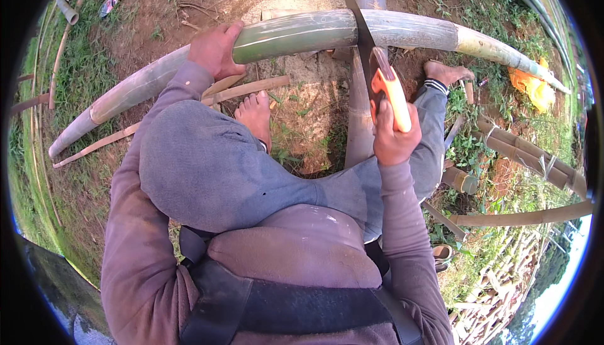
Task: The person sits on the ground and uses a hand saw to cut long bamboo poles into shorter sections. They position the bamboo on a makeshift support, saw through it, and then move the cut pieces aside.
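Observation:
A long green bamboo pole lies crosswise in front of me, its ends bent down by the lens. My left hand is wrapped over the pole left of its middle, thumb on the near side. In my right hand is the orange handle of a handsaw. The blade crosses the bamboo right of the middle and points away from me. Whether the teeth have entered the bamboo I cannot tell. Beneath the crossing, another thick bamboo pole runs away from me.
My bare left foot is near bamboo strips; my right foot lies beyond the lower pole. Orange-yellow plastic sits at the right. Tied bamboo lengths and a cut bamboo stub lie closer. Split pieces are heaped lower right.

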A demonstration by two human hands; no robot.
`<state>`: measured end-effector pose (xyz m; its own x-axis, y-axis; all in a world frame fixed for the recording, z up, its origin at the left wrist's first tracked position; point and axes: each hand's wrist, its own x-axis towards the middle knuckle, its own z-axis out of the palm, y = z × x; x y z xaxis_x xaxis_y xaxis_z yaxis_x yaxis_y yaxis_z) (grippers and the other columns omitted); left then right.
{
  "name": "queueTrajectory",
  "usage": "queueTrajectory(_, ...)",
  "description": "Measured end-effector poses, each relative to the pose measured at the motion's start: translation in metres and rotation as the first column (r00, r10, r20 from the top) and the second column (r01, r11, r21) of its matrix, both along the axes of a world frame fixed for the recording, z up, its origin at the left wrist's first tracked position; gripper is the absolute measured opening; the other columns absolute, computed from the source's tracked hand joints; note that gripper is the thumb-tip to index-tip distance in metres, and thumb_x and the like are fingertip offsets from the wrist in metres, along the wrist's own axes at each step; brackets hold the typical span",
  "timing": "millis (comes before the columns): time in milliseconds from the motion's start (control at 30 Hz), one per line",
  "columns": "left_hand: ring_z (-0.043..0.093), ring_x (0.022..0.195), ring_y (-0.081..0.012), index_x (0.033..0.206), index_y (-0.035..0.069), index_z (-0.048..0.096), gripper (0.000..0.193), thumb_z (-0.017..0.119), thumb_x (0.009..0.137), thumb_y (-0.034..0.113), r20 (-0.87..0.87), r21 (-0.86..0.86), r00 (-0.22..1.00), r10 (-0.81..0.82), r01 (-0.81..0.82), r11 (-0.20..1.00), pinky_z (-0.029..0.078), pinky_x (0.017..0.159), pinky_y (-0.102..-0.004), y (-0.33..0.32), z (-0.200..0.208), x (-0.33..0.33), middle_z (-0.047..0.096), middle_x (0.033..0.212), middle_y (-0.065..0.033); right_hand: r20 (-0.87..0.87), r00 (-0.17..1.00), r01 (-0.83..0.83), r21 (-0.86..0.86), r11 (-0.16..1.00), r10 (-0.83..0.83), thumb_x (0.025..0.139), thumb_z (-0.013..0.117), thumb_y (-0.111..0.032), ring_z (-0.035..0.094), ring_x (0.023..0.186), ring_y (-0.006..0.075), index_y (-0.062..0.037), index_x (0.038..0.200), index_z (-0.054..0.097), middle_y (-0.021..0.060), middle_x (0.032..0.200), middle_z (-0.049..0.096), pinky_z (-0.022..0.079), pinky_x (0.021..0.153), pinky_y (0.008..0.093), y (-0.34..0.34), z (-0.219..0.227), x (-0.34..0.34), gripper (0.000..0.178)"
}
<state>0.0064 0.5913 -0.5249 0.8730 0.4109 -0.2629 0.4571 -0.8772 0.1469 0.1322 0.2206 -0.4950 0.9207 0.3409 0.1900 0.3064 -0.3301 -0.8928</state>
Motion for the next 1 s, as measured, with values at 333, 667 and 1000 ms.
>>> queueTrajectory(333, 0.066, 0.118, -0.0385, 0.149, 0.015, 0.049, 0.096, 0.087, 0.065, 0.042, -0.022, 0.018, 0.999, 0.040, -0.039, 0.999, 0.054, 0.101, -0.0508, 0.004, 0.002, -0.008, 0.066, 0.132, -0.0167, -0.195, 0.980, 0.008, -0.116, 0.993, -0.031, 0.097, 0.074, -0.005, 0.066, 0.073, 0.0098, 0.0030, 0.103, 0.065, 0.0061, 0.084, 0.072, 0.054, 0.064, 0.0264, -0.090, 0.074, -0.076, 0.013)
queueTrajectory(667, 0.064, 0.124, -0.0380, 0.151, 0.017, 0.047, 0.097, 0.087, 0.067, 0.043, 0.000, 0.006, 1.000, 0.026, -0.026, 1.000, 0.054, 0.103, -0.0519, 0.002, 0.005, -0.002, 0.064, 0.136, -0.0163, 0.076, 0.997, -0.012, -0.082, 0.997, 0.018, 0.096, 0.080, -0.015, 0.058, 0.063, 0.0096, -0.0002, 0.097, 0.068, 0.0085, 0.069, 0.063, 0.049, 0.061, 0.0293, 0.085, 0.028, 0.050, 0.019)
queueTrajectory(1000, 0.063, 0.125, -0.0369, 0.152, 0.017, 0.046, 0.096, 0.086, 0.068, 0.042, -0.049, 0.005, 0.999, 0.023, -0.023, 1.000, 0.053, 0.105, -0.0510, -0.001, 0.004, -0.005, 0.064, 0.135, -0.0158, 0.006, 1.000, -0.025, -0.096, 0.995, 0.025, 0.101, 0.071, -0.011, 0.054, 0.052, 0.0059, 0.0017, 0.103, 0.061, 0.0007, 0.067, 0.060, 0.045, 0.049, 0.0215, -0.103, 0.053, -0.079, 0.016)
